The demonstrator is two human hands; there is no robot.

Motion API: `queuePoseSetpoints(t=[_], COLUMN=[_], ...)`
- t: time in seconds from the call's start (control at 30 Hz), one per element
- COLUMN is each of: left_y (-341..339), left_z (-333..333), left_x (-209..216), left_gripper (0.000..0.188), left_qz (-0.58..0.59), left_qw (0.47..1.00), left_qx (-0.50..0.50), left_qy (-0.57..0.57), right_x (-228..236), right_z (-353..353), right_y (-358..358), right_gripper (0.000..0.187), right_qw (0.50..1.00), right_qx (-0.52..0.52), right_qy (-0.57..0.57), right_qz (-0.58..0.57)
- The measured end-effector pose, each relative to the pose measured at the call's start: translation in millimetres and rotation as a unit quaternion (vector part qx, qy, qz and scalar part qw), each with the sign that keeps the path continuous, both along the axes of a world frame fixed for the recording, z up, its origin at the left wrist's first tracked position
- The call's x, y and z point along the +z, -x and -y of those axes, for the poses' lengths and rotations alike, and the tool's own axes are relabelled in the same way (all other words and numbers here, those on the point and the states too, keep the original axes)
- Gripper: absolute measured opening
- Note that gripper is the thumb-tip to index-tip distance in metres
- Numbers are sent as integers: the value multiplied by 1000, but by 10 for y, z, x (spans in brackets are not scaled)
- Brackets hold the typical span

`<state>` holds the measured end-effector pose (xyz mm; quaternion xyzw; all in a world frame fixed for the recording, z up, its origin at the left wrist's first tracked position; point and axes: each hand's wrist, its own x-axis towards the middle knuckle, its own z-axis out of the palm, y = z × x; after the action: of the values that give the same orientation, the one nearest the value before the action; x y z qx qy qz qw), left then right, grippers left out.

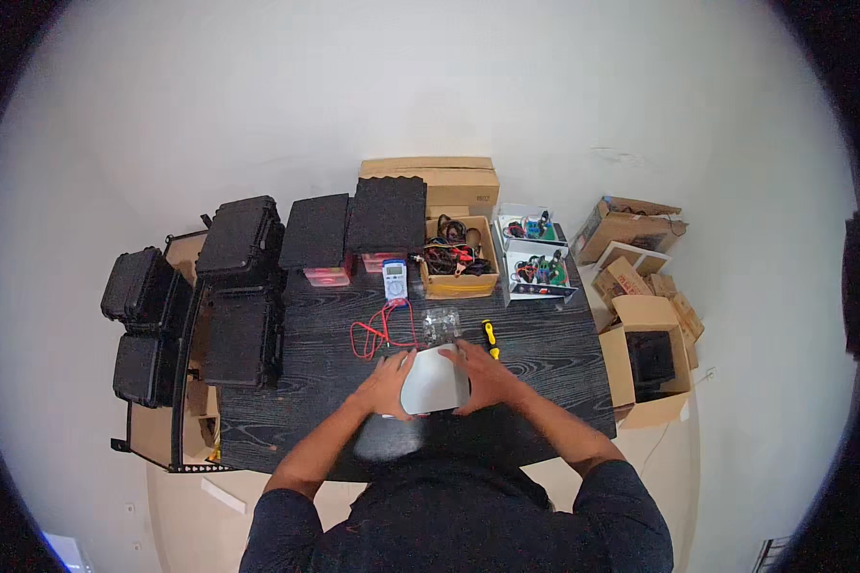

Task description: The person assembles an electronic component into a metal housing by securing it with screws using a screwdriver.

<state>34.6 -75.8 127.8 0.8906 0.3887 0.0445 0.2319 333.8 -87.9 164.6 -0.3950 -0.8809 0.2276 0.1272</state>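
Near the front edge of the table, a white, flat-topped case (434, 382) sits between my two hands. My left hand (386, 384) wraps its left side, with the fingers at the far corner. On the other side my right hand (483, 375) grips the right edge, thumb and fingers curved around it. The underside of the case is hidden. Just beyond it lies a clear plastic tray of small parts (440, 325), close to my right fingertips. A yellow and black screwdriver (490, 339) rests to the right. A multimeter (395, 280) with red leads (374, 334) lies farther back on the left.
Black hard cases (244, 334) are stacked at the table's left. Black foam sheets (388, 215) cover pink containers behind. A cardboard box of cables (461, 272) and two open white cases with circuit boards (538, 270) stand at the back. Cardboard boxes (655, 353) sit right of the dark table (306, 411).
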Motion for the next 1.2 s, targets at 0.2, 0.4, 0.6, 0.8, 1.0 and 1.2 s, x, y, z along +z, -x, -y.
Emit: queuePoseSetpoints(t=[0.2, 0.4, 0.6, 0.8, 1.0, 1.2], left_y=[-84, -181, -190, -118, -103, -88], left_z=[50, 16, 30, 44, 28, 106], left_x=[23, -505, -397, -603, -167, 300], left_gripper=[152, 152, 153, 153, 164, 167], left_qz=[192, 203, 213, 213, 222, 204], left_qw=[981, 978, 973, 975, 972, 977], left_qx=[-15, 0, 2, 22, -3, 44], left_qy=[10, 47, 91, 63, 81, 51], right_x=[570, 356, 302, 187, 164, 432], right_z=[42, -24, -21, -62, -78, -7], right_y=[263, 425, 536, 621, 531, 365], right_gripper=[122, 120, 114, 118, 120, 132], right_qw=[991, 993, 996, 996, 999, 996], right_qx=[4, 24, 27, 16, 22, 9], right_qy=[-135, -112, -86, -86, -13, 72], right_qz=[25, -15, 5, -15, -43, -44])
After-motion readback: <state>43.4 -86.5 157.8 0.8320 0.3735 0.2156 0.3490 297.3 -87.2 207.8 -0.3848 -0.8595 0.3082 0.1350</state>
